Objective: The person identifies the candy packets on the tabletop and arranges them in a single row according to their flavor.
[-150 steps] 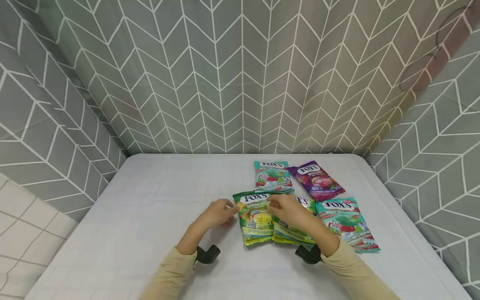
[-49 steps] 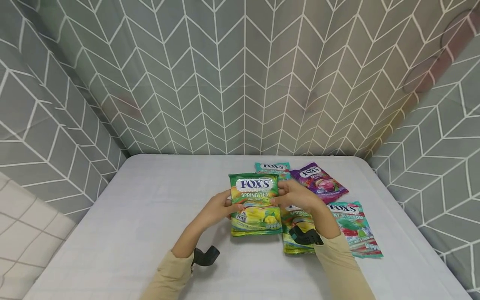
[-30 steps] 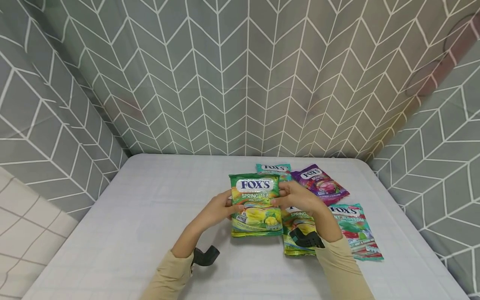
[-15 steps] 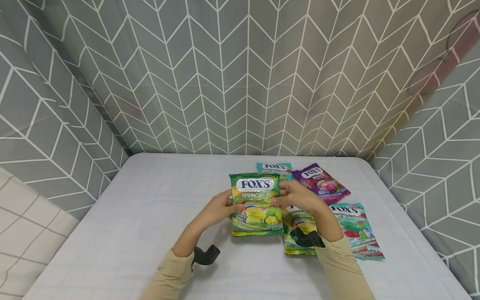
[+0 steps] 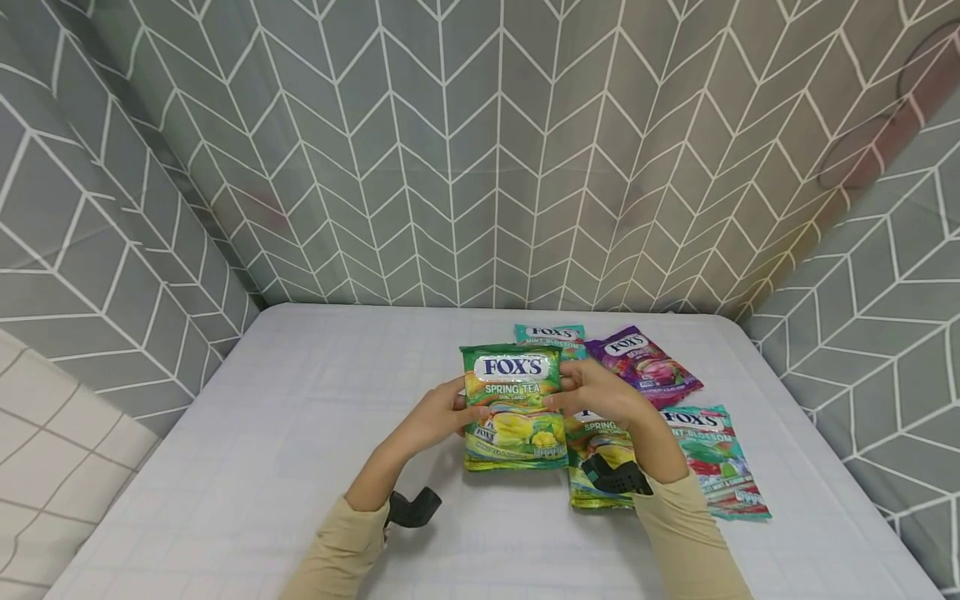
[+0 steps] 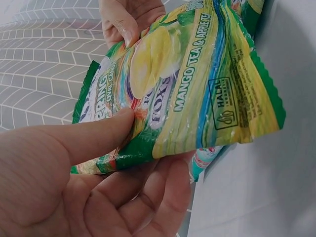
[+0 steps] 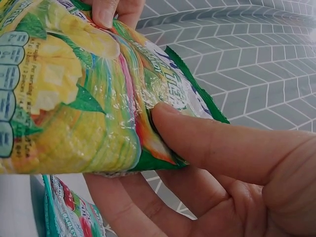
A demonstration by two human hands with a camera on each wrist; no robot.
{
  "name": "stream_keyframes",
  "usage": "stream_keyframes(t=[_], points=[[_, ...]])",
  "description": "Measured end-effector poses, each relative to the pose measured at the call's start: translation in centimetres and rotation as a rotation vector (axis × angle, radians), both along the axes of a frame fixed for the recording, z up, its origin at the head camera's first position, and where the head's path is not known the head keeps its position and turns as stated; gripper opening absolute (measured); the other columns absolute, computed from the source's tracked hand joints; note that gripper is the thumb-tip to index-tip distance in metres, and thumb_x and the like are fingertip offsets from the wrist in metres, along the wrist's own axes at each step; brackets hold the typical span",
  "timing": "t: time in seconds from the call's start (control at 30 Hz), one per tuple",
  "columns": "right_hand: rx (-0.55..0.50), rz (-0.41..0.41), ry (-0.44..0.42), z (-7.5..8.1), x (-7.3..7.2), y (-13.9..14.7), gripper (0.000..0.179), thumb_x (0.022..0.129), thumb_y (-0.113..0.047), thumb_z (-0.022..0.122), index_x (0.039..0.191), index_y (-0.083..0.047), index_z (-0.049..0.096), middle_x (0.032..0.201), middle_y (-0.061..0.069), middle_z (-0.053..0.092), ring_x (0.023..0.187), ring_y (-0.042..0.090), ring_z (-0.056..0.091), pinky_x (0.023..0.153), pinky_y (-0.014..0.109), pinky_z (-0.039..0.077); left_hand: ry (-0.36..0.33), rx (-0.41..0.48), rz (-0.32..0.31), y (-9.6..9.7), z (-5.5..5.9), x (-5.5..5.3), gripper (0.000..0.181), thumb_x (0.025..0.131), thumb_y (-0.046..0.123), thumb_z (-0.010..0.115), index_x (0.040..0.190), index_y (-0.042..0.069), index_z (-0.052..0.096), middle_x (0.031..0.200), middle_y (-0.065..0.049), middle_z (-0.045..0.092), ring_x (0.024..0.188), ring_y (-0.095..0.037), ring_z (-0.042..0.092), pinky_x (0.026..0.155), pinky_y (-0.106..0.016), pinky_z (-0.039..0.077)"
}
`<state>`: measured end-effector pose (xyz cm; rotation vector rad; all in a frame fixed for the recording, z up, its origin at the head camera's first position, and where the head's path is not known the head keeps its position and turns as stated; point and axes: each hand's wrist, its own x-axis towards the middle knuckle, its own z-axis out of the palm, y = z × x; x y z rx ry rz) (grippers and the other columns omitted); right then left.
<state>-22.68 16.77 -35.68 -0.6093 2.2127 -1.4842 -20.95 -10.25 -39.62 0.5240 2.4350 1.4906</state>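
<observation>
Pinching the raised Spring Tea bag [image 5: 515, 421] by its 2 side edges, thumbs [image 6: 94, 140] in front and fingers [image 6: 170, 195] curled behind, the left hand [image 5: 435, 414] and right hand [image 5: 602, 392] hold it above the white table [image 5: 315, 400], apparently to present its printed front squarely to the person.

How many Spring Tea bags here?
2: a held bag between the left hand and right hand; a second bag on the table, partly covered. More may be hidden.

On the bench [image 5: 300, 467], a Mint Blossom bag [image 5: 551, 337] lies behind the held Spring Tea bag [image 5: 513, 429] — rightward come a second Spring Tea bag [image 5: 592, 442], then another Mint Blossom bag [image 5: 716, 462], the Berries bag [image 5: 645, 367] behind those two.
</observation>
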Motion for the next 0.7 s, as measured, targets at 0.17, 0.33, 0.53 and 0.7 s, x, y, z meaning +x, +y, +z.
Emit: stream_keyframes(t=[0.17,0.33,0.53,0.7], points=[[-0.005,0.001,0.001,0.1,0.1,-0.1,0.045,0.09,-0.004,0.064,0.074,-0.008,0.022,0.065,-0.001,0.021,0.051,0.013,0.023,0.053,0.031,0.028,0.0,0.004,-0.001,-0.1,0.1,0.0,0.054,0.094,0.022,0.066,0.141,0.005,0.045,0.089,-0.004,0.071,0.071,-0.017,0.064,0.067,-0.041,0.052],[-0.01,0.002,0.002,0.1,0.0,-0.3,0.045,0.09,-0.003,0.065,0.073,-0.008,0.023,0.065,-0.001,0.021,0.052,0.013,0.022,0.053,0.03,0.029,-0.002,0.002,0.001,-0.2,0.2,0.1,0.054,0.094,0.022,0.066,0.141,0.005,0.045,0.088,-0.004,0.071,0.069,-0.018,0.063,0.068,-0.045,0.051],[-0.02,-0.003,0.008,-0.2,0.0,-0.5,0.047,0.09,-0.002,0.065,0.072,-0.008,0.022,0.065,-0.001,0.02,0.054,0.013,0.018,0.054,0.032,0.03,-0.003,-0.001,0.001,-0.5,0.3,0.1,0.053,0.094,0.02,0.065,0.141,0.005,0.045,0.085,-0.003,0.07,0.066,-0.018,0.063,0.068,-0.046,0.051],[-0.014,-0.051,0.0,-1.1,-0.2,-1.7,0.027,0.091,-0.008,0.065,0.084,0.001,0.04,0.066,0.006,0.032,0.055,0.014,0.033,0.065,0.036,0.045,-0.025,0.056,0.045,-1.4,-0.5,-0.4,0.054,0.094,0.022,0.065,0.142,0.007,0.046,0.096,-0.006,0.071,0.077,-0.018,0.064,0.068,-0.037,0.051]])
